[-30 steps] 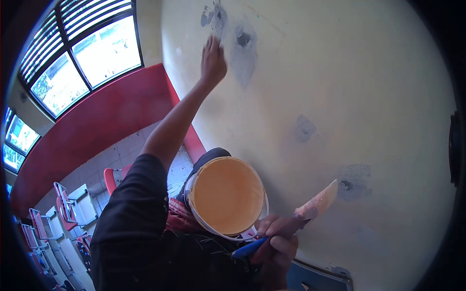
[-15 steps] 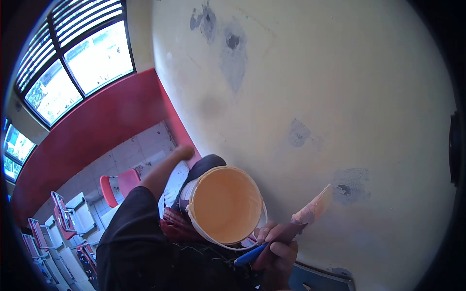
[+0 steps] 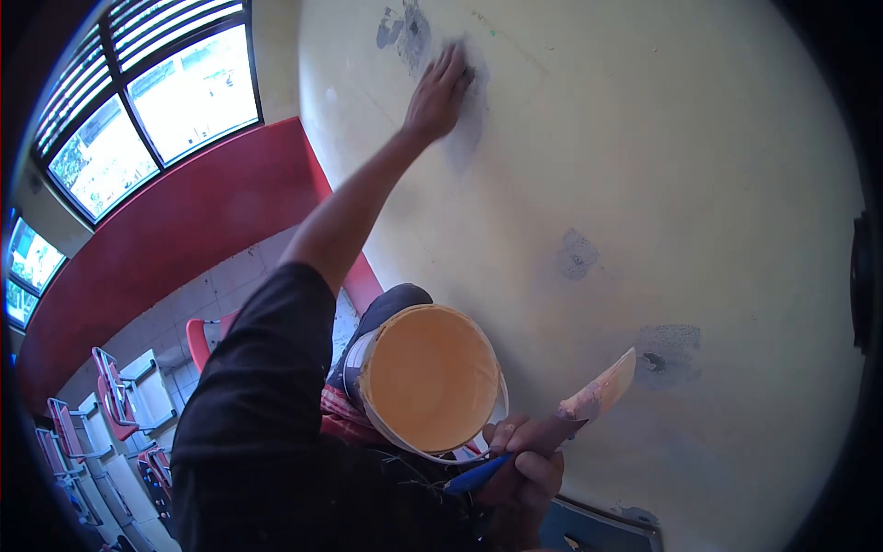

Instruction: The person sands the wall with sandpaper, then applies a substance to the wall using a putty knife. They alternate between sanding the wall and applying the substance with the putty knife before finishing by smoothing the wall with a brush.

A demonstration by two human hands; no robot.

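My left hand (image 3: 440, 92) reaches up to the wall (image 3: 699, 202), its fingers stretched out over a grey patch (image 3: 469, 138) with a small dark hole beside the fingertips. Low in the view, my right hand (image 3: 529, 460) is wrapped round a scraper with a blue handle (image 3: 478, 474) and a dark reddish piece lying along it. Pale orange paste covers the scraper's blade (image 3: 607, 382), which points up and to the right. Left of my right hand is a white bucket (image 3: 366, 391) with a wire handle, its inside coated pale orange.
More grey patches mark the wall, one at the middle (image 3: 578, 255) and one with a hole at the right (image 3: 671, 354). Barred windows (image 3: 193, 92) stand above a red lower wall (image 3: 202, 193). Chairs with desk tops (image 3: 147, 396) fill the lower left. A dark board (image 3: 598, 532) is at the bottom.
My left arm has swung up from beside the bucket, bringing the hand to the upper grey patch. My right hand still holds the scraper in nearly the same place.
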